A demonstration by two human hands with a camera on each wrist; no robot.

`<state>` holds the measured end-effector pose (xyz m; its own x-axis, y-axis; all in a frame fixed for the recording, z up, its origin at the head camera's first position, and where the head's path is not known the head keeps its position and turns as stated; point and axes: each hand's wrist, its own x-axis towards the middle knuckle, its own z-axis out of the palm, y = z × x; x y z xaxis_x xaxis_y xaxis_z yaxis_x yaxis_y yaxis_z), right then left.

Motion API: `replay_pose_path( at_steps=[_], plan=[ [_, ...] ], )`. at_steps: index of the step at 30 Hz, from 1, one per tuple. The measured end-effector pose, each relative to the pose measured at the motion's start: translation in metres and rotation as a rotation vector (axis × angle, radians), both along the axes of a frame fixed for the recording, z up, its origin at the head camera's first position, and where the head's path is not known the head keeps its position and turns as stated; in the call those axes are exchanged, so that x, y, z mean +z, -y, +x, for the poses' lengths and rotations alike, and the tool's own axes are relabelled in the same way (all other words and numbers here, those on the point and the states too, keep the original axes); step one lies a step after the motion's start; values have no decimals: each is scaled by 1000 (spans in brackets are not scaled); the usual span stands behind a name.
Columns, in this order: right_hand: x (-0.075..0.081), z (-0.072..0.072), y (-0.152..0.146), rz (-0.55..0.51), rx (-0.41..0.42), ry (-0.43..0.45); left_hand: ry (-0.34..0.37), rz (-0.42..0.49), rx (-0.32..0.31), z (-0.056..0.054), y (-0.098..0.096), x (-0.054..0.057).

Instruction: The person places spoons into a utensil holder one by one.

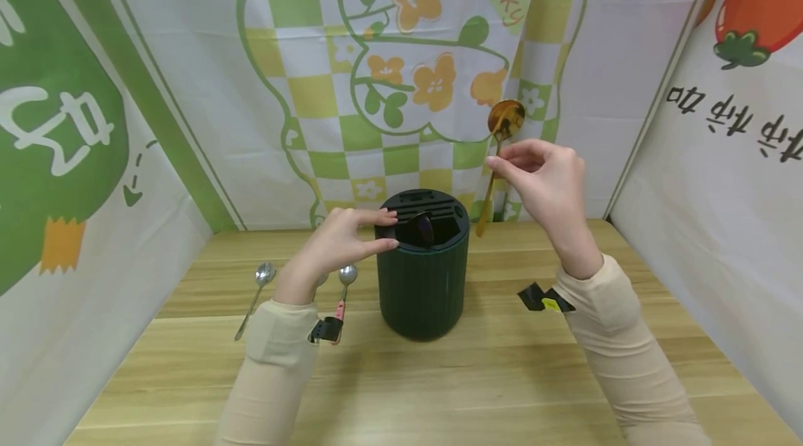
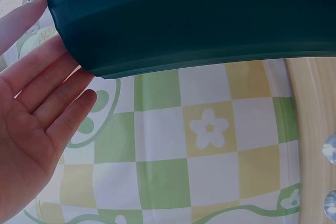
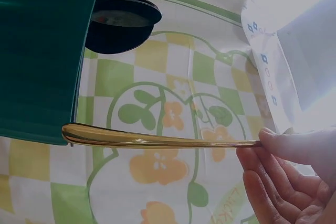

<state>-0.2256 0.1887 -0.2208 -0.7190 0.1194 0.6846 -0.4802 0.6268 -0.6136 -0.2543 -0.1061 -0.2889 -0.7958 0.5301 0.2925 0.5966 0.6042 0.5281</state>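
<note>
My right hand (image 1: 548, 178) pinches a gold spoon (image 1: 491, 188) just below its bowl, which points up while the handle hangs down beside the holder's right side. The right wrist view shows the handle's end overlapping the rim of the dark green utensil holder (image 3: 39, 61). My left hand (image 1: 339, 240) touches the holder's left rim, its fingers nearly straight in the left wrist view. A dark spoon with a purple sheen (image 1: 424, 228) stands bowl-up in the holder's slotted black top (image 1: 419, 196). Its handle is hidden inside.
On the wooden table (image 1: 439, 390), left of the holder, lie a silver spoon (image 1: 256, 300) and a spoon with a pink handle (image 1: 344, 289). Another spoon is mostly hidden behind my left wrist. Printed cloth (image 1: 301, 118) hangs behind and at both sides.
</note>
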Motion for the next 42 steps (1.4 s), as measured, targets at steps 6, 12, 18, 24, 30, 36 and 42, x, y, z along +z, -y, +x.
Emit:
replay_pose_path(
  at_steps=[6, 12, 18, 24, 30, 36, 42],
  plan=[
    [3, -1, 3, -21, 21, -4, 0, -3, -1, 0, -1, 1],
    [6, -1, 8, -23, 49, -35, 0, -5, 2, 0, 0, 1],
    [6, -2, 14, -27, 52, -60, -6, -1, 4, 0, 1, 0],
    [2, -5, 21, -59, 95, -57, 1, 3, 3, 0, 0, 0],
    [-2, -9, 25, -69, 114, -48, -1, 8, 2, 0, 0, -1],
    [-5, -10, 28, -69, 111, -44, -10, 2, 3, 0, 0, 0],
    [-10, -15, 29, -38, 112, -41, -9, 4, 3, -1, -1, 0]
  ],
)
